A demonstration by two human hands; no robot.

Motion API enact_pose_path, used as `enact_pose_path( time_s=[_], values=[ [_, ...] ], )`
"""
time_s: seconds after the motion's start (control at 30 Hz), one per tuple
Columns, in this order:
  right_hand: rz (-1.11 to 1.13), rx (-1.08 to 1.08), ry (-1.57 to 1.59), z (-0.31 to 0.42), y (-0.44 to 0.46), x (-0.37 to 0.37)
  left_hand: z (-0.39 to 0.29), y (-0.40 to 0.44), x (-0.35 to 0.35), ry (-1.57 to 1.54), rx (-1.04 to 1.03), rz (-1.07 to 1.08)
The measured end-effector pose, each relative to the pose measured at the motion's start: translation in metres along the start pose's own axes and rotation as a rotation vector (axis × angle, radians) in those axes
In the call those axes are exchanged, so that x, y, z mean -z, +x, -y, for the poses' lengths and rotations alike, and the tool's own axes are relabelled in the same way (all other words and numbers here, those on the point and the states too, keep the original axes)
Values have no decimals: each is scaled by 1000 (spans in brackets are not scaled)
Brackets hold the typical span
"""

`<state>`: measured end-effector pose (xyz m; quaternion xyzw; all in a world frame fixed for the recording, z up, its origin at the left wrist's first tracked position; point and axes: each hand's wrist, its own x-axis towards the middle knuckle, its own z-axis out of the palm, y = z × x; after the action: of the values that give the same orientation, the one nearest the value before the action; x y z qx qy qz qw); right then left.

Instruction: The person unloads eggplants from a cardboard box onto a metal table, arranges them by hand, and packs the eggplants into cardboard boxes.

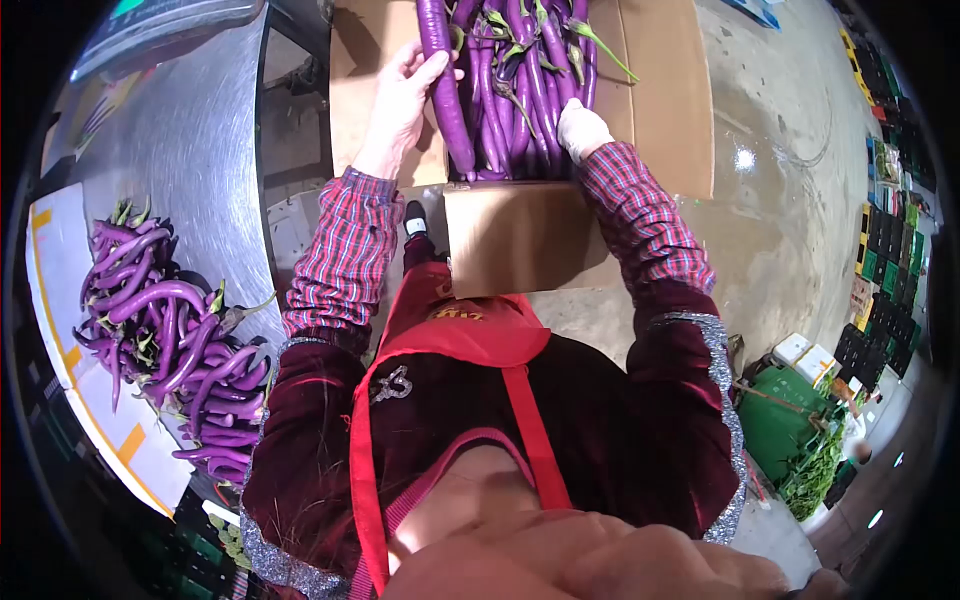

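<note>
My left hand (402,98) is closed round a long purple eggplant (441,85), its thumb across the skin. That eggplant stands along the left inner side of an open cardboard box (530,235). More eggplants (515,100) with green stems fill the box, lying lengthwise side by side. At the box's right near corner is my right hand (583,130), pale and apparently gloved, against the rightmost eggplants. Its fingers are mostly hidden, so I cannot see whether they grip anything.
A metal table (205,130) is on the left, with a heap of curved eggplants (180,340) beside and over a taped white foam board (110,400). A green bin (785,420) with leafy greens (815,475) stands at right. Dark crates (885,260) line the far right.
</note>
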<state>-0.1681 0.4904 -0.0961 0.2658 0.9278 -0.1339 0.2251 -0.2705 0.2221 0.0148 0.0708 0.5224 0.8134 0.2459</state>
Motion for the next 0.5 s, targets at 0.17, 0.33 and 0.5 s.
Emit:
enact_pose_path(
  time_s=[0.17, 0.33, 0.5],
  values=[
    [121, 113, -144, 3, -6, 25, -4, -5, 11, -33, 45, -52],
    [101, 107, -142, 4, -24, 30, 5, -9, 13, -84, 55, -48],
    [332, 62, -202, -2, -7, 20, 12, -10, 17, -125, 31, -51]
  ],
)
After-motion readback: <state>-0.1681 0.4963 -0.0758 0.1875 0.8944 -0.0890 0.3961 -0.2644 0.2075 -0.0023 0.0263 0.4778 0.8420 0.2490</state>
